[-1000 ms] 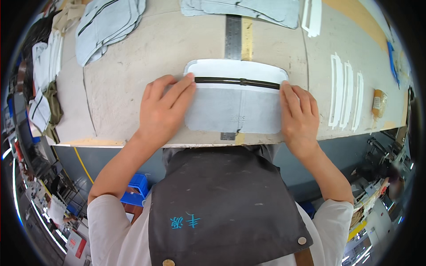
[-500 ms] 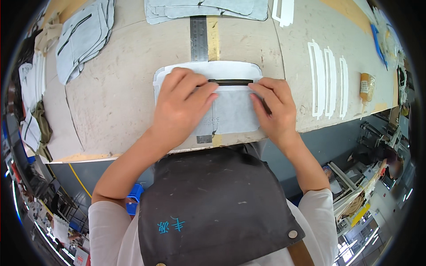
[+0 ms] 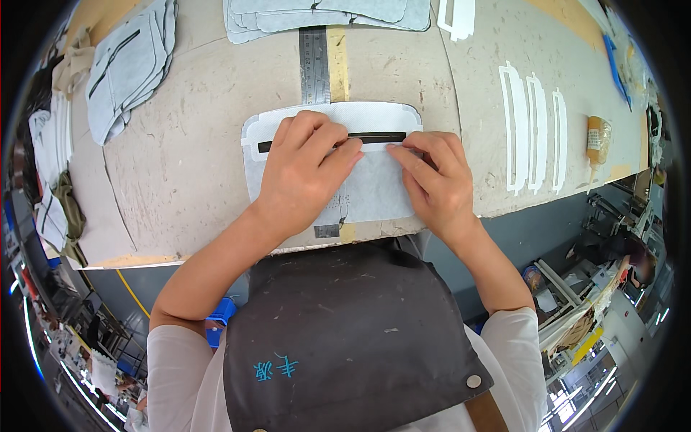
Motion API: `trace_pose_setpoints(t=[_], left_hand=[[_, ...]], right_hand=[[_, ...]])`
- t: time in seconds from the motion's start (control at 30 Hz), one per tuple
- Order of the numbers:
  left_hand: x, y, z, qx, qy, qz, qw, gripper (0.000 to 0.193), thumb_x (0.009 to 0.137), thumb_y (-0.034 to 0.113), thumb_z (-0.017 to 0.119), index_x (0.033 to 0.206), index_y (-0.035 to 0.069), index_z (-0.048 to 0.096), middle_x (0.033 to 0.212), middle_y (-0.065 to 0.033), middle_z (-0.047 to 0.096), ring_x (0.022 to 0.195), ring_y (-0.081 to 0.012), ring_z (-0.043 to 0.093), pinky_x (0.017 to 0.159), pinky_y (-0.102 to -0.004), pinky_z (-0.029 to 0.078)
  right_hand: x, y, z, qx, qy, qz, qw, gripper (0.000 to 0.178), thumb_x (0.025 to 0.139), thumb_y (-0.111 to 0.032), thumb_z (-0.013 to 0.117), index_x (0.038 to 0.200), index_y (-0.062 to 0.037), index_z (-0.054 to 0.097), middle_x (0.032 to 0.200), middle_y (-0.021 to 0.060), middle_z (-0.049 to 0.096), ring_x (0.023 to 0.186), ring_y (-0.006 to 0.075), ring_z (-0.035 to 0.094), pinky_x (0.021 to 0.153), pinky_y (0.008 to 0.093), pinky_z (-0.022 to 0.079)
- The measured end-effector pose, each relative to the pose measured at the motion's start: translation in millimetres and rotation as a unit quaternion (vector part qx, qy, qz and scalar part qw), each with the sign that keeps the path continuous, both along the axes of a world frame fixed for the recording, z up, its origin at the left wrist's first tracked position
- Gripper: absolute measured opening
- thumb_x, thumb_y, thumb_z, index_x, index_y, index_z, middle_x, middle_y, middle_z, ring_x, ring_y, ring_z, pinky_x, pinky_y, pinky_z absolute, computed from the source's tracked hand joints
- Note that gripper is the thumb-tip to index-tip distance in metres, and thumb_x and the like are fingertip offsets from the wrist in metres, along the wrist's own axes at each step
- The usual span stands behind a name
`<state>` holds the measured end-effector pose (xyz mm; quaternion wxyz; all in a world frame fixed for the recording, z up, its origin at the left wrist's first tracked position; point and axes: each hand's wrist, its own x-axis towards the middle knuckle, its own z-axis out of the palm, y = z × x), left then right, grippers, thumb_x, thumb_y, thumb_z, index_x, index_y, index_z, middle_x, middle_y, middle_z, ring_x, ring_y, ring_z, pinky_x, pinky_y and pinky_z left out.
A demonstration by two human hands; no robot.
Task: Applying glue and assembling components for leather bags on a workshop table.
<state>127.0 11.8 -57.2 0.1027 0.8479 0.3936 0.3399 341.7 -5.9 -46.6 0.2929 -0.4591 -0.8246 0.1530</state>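
Observation:
A pale grey panel lies flat on the table before me, with a white strip along its far part. Across it runs a narrow slot with a black zipper-like band in it, bordered in white. My left hand rests over the middle of the slot and covers part of it. Its thumb and index finger are pressed together at the slot's near edge. My right hand is at the slot's right end, fingers curled and a fingertip on the near white border. Whatever either hand pinches is too small or hidden.
A steel ruler and a yellowish strip run under the panel. Stacked grey panels lie at the far edge and far left. White slotted frames and a glue bottle lie on the right.
Both hands have shifted a little over the panel; the right one has moved slightly left along the near border. More of the slot's left end shows beside my left hand.

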Motion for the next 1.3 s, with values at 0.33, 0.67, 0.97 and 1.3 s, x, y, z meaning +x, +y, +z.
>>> trace_pose_setpoints(t=[0.33, 0.67, 0.97, 1.3], left_hand=[[-2.8, -0.2, 5.5, -0.019, -0.024, 0.022, 0.999, 0.026, 0.064, 0.006, 0.078, 0.087, 0.002, 0.068, 0.089, -0.0055, 0.059, 0.088, -0.024, 0.055, 0.074, -0.0352, 0.046], [-61.7, -16.8, 14.0, -0.072, -0.025, 0.114, 0.991, 0.024, 0.065, -0.001, 0.08, 0.086, 0.001, 0.069, 0.085, -0.0063, 0.059, 0.081, -0.0247, 0.054, 0.064, -0.0342, 0.046], [-71.2, -17.7, 8.3, -0.113, -0.053, 0.119, 0.985, 0.016, 0.068, 0.0, 0.08, 0.081, 0.002, 0.071, 0.083, -0.0055, 0.06, 0.079, -0.023, 0.053, 0.064, -0.0324, 0.046], [-72.7, -15.1, 8.7, -0.106, -0.041, 0.101, 0.988, 0.016, 0.067, -0.001, 0.08, 0.08, 0.002, 0.071, 0.083, -0.0053, 0.062, 0.081, -0.0234, 0.054, 0.066, -0.0324, 0.047]], right_hand=[[-5.2, -0.4, 5.4, 0.07, -0.078, 0.021, 0.994, 0.037, 0.062, 0.006, 0.065, 0.099, 0.0023, 0.068, 0.103, 0.009, 0.06, 0.09, 0.0272, 0.059, 0.073, 0.0366, 0.053], [-27.5, 1.9, 7.2, -0.031, 0.051, 0.031, 0.998, 0.034, 0.068, 0.014, 0.065, 0.101, 0.0031, 0.066, 0.1, 0.0116, 0.06, 0.087, 0.0289, 0.059, 0.071, 0.0372, 0.052], [-39.6, 0.5, -0.3, -0.019, 0.054, 0.038, 0.998, 0.034, 0.068, 0.013, 0.067, 0.101, 0.0021, 0.068, 0.101, 0.0102, 0.06, 0.084, 0.0264, 0.058, 0.069, 0.0343, 0.052], [-39.1, 0.3, -3.7, 0.009, 0.033, 0.045, 0.998, 0.036, 0.065, 0.011, 0.068, 0.1, 0.0034, 0.068, 0.102, 0.0099, 0.06, 0.085, 0.0263, 0.058, 0.068, 0.0339, 0.051]])
